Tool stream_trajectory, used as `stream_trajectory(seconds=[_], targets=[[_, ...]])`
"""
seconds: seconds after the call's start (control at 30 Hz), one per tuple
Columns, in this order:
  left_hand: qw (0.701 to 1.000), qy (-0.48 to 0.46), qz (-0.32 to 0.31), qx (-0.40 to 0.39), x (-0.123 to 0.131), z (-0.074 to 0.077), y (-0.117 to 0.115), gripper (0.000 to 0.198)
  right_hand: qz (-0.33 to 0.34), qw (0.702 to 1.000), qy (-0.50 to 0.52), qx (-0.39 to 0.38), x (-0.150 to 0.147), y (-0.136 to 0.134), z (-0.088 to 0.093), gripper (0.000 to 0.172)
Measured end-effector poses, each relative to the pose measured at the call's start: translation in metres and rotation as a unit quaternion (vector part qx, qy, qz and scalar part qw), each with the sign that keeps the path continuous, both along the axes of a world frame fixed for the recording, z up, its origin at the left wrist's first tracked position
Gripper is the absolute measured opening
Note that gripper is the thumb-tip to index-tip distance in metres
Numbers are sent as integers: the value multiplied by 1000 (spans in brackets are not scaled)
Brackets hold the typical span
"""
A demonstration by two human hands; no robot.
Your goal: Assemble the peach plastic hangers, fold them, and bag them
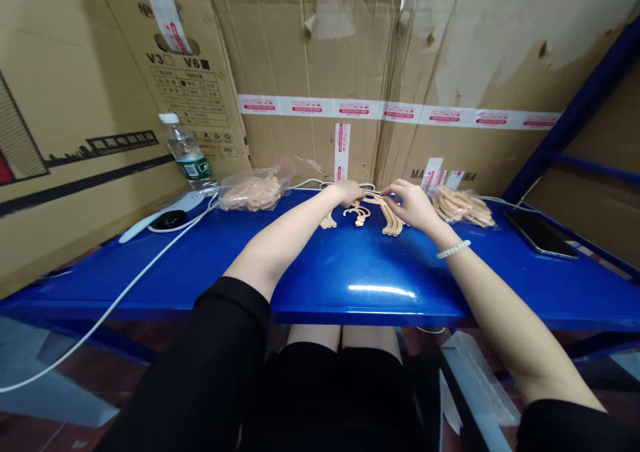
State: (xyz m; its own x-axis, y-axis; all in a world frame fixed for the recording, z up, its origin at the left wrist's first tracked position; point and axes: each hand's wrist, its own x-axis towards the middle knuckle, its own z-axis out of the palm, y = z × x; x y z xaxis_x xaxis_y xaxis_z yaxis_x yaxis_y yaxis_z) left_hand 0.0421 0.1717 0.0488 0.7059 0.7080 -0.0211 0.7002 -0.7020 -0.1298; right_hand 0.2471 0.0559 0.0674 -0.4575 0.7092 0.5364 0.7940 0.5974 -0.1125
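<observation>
At the far side of the blue table, my left hand (349, 192) is closed, its fingertips on a thin tan hanger-like piece (373, 200). My right hand (414, 205), with a pale bead bracelet on the wrist, pinches the other end of that piece between thumb and fingers. Just below my hands lie several tan hook-shaped pieces (359, 215). A row of long curved tan pieces (393, 221) rests under my right hand. Another group of curved tan pieces (328, 221) is partly hidden by my left forearm.
Clear bags of tan pieces sit left (255, 191) and right (463, 207). A water bottle (193, 159), a white-handled object (163, 215), a round black object (170, 220) and white cable (125, 291) are at left. A phone (540, 233) lies at right. Cardboard (310, 59) walls the back.
</observation>
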Motion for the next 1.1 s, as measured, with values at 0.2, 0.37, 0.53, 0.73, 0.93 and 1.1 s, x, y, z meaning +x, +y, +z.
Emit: stream_trajectory(seconds=[0.2, 0.37, 0.53, 0.73, 0.93, 1.1], targets=[[998, -59, -19, 23, -10, 4, -5, 32, -40, 998, 48, 5, 1, 0, 0, 23], [978, -203, -12, 48, -22, 15, -17, 29, -54, 993, 106, -5, -3, 1, -4, 23], [892, -441, 47, 89, -17, 25, -54, 17, -35, 989, 146, -16, -18, -7, -10, 41], [780, -619, 85, -41, -12, 4, -118, 18, 82, 985, 139, -64, -46, -32, -13, 53], [688, -689, 102, -203, -27, -11, -151, 15, 147, 974, 132, -113, -50, -40, -17, 32], [651, -709, 91, -254, -30, -12, -163, 27, 170, 970, 115, -132, -45, -44, -14, 24]])
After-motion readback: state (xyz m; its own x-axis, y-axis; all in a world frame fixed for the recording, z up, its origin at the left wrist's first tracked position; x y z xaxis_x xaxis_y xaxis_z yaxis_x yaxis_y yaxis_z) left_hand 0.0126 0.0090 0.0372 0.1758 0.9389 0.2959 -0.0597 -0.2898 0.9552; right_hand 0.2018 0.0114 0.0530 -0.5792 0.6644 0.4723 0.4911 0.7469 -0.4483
